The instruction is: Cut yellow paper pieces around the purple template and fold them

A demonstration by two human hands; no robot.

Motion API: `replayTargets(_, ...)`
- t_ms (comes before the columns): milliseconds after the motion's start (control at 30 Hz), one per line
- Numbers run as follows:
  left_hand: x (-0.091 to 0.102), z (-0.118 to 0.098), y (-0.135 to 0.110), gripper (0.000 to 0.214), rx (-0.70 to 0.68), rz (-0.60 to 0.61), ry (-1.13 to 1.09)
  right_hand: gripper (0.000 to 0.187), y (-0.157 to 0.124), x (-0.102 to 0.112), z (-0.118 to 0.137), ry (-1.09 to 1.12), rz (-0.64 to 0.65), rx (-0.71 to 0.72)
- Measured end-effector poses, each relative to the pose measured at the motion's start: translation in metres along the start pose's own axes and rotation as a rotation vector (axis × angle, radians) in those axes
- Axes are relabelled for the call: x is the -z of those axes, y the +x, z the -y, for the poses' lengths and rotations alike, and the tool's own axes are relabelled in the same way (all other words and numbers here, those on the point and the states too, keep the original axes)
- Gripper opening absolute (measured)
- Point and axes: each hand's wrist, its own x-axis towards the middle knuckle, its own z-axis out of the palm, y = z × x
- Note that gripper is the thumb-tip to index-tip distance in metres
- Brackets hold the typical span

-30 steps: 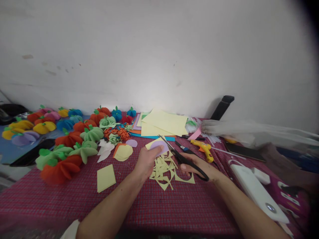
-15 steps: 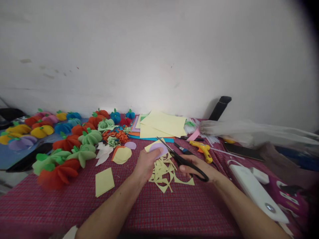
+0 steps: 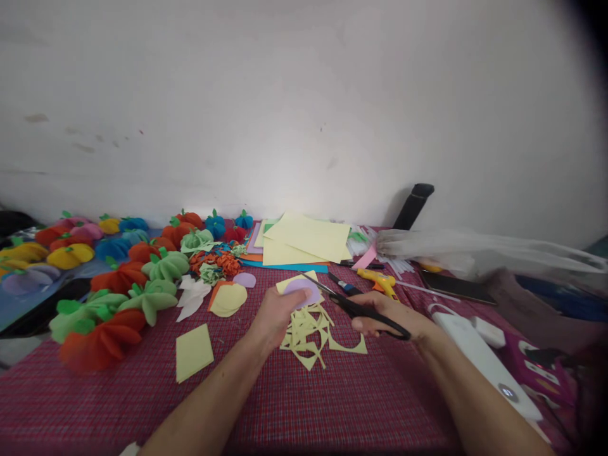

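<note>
My left hand [image 3: 278,313] pinches a purple disc [image 3: 298,292] laid over a pale yellow piece of sheet [image 3: 308,277], thumb on top. In my right hand [image 3: 392,310] are black-handled scissors [image 3: 363,311], their blades pointing left at the right edge of the yellow piece. How far the blades are apart is hard to make out. Under both hands lies a heap of curved yellow offcuts [image 3: 304,332]. To the left are a stack of yellow rectangles [image 3: 194,353], a pile of yellow rounds [image 3: 229,299] with orange beneath, and another purple disc [image 3: 244,280].
Colourful pumpkin shapes [image 3: 121,277] fill the left side. Yellow sheets [image 3: 308,237] lie at the back by the wall. On the right are a yellow glue gun [image 3: 379,280], a dark phone [image 3: 458,287], a white power bank [image 3: 484,361] and a purple power strip [image 3: 539,373].
My right hand and the scissors have shifted slightly right, with the blades now along the yellow piece's right edge. The whole view has moved a little; my left hand keeps its hold.
</note>
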Motion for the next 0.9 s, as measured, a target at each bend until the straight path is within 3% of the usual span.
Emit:
replayTargets(200,0.0,-0.002,0.001,0.017,0.003,0.038,0.009,0.032,-0.002,0.005,-0.002,0.001,0.022,-0.029)
replayTargets(533,-0.006,-0.001,-0.001,0.018,0.017,0.01,-0.171,0.034,0.005,-0.007,-0.008,0.147,-0.001,0.023)
replayTargets(667,-0.007,0.0,-0.001,0.019,0.016,-0.023,-0.176,0.035,0.006,-0.007,-0.01,0.151,0.007,0.007)
replayTargets(900,-0.005,-0.002,-0.002,0.02,0.029,0.025,-0.147,0.039,0.004,-0.003,-0.005,0.112,0.0,-0.03)
